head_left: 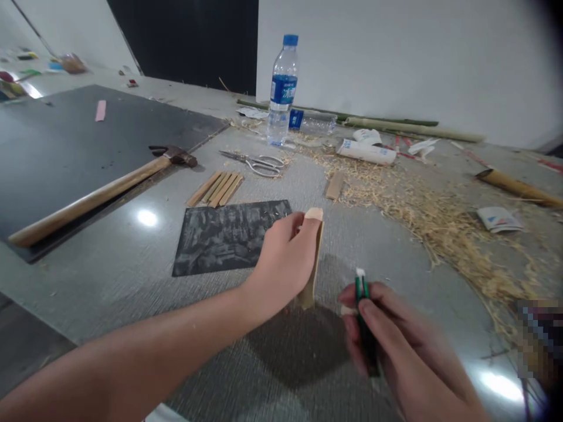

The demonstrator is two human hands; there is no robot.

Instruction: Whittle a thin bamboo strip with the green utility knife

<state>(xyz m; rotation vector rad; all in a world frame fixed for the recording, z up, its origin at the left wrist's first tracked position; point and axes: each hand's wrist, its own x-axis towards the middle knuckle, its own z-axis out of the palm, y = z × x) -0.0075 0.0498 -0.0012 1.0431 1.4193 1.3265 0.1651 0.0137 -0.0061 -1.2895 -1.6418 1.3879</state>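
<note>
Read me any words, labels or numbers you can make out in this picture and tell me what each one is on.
Upright water bottle, blue label: white characters, too blurred to read.
Lying bottle behind it, blue label: unreadable.
White tube lying on the shavings: no legible print.
White packet at right: red and blue marks, too small to read.
Green pen-like tool in the right hand: no readable text.
Nothing can be quoted.

Bare tabletop (132,281) left; dark mat (229,237), strips (216,189) ahead; shavings (440,223) crowd right.
</note>
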